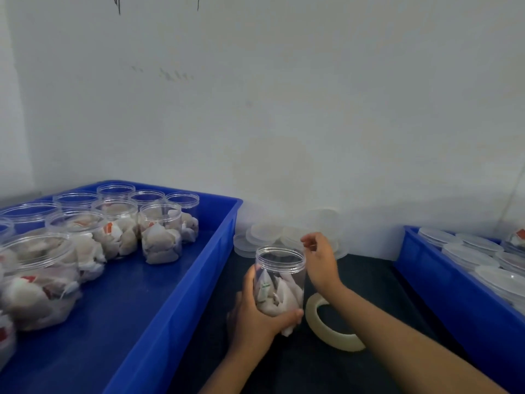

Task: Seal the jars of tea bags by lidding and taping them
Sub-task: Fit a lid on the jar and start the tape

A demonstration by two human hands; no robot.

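Observation:
An open clear jar [279,265] holding tea bags stands upright over the dark table, with no lid on it. My left hand [255,317] grips its lower half from the left. My right hand [321,260] is beside the jar's rim on the right, fingers loosely curled over a pile of translucent lids [264,233] against the wall; I see no lid in its grasp. A roll of pale tape [329,334] lies flat on the table just right of the jar, partly under my right forearm.
A big blue crate [181,294] on the left holds several open jars of tea bags [160,231]. A second blue crate [454,294] on the right holds several lidded jars [468,254]. A white wall closes off the back.

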